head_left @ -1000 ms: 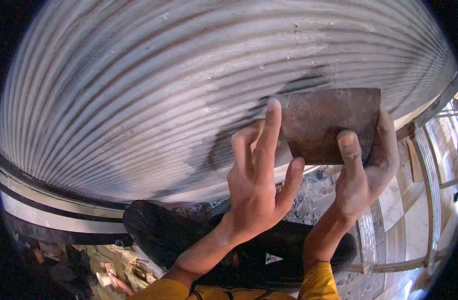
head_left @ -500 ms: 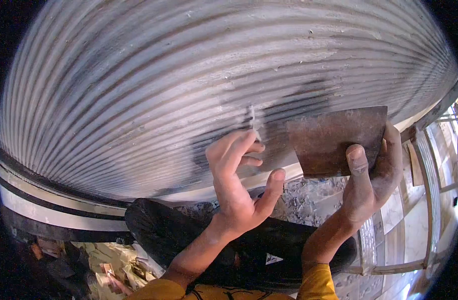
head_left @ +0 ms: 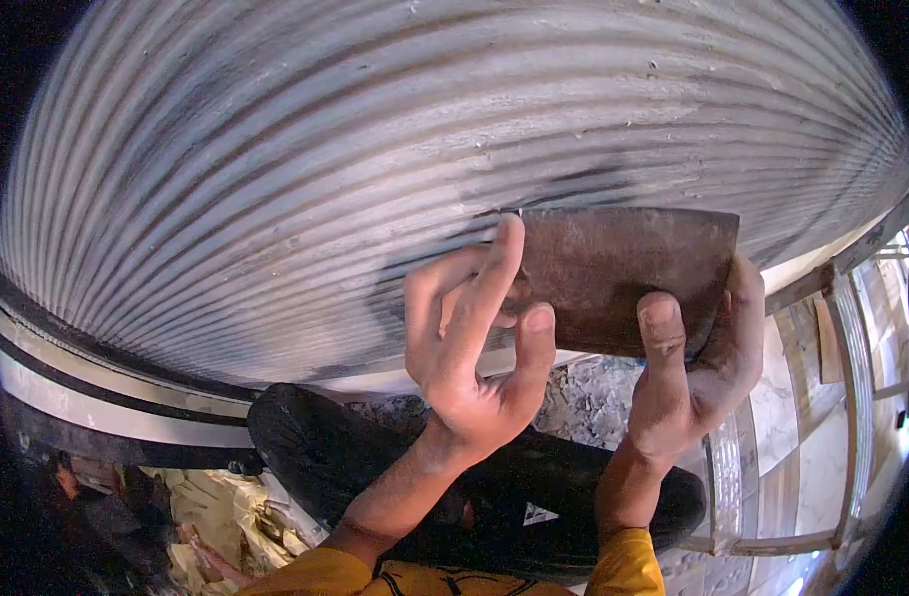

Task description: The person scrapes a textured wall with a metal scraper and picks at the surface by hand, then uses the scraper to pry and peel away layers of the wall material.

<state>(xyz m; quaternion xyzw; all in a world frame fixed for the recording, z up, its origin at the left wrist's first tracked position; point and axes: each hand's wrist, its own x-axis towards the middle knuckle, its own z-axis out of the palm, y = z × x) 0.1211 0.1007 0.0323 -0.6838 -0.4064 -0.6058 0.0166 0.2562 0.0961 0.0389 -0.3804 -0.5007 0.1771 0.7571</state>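
A flat, dark brown rectangular scraper (head_left: 613,263) is gripped at its right side by my right hand (head_left: 698,363), thumb on the near face and fingers behind. My left hand (head_left: 469,348) is at the scraper's left edge, fingers apart, with the index fingertip against the top left corner. A small white dab shows at that fingertip. Behind both hands rises a large ribbed whitish-grey panel (head_left: 305,189), with darker smears around the scraper. The tips of some left fingers are hidden behind the hand and the scraper.
My dark-clad legs (head_left: 375,477) are folded below the panel. White crumbs and flakes (head_left: 599,397) litter the floor. Crumpled yellowish paper (head_left: 226,517) lies at lower left, and a metal frame (head_left: 852,397) stands over tiles at right. A pale and black edge (head_left: 107,407) borders the panel.
My right hand has moved left with the scraper, bringing it to my left hand. The left index finger has straightened up to the scraper's corner; the white strand at that fingertip is now a small dab.
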